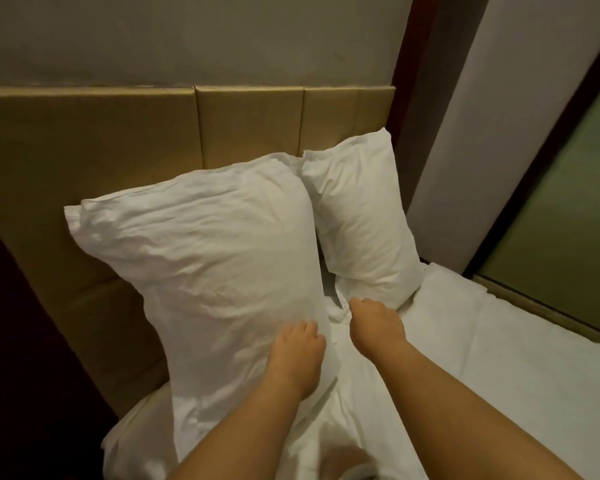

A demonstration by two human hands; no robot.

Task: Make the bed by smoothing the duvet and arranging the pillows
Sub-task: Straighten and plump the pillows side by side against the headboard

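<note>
Near pillow: large crumpled white pillow [201, 258] leans on tan padded headboard [84, 140]; left hand [300, 351] fingers curl on its lower edge.
Far pillow: smaller white pillow [357, 216] just beyond right hand [374, 325], grip hidden.
Risk: the near pillow may topple if released.

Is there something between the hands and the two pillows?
Nothing visible. The left hand already lies on the near pillow. The right hand rests at the lower corner of the far pillow, on the bunched duvet.
</note>
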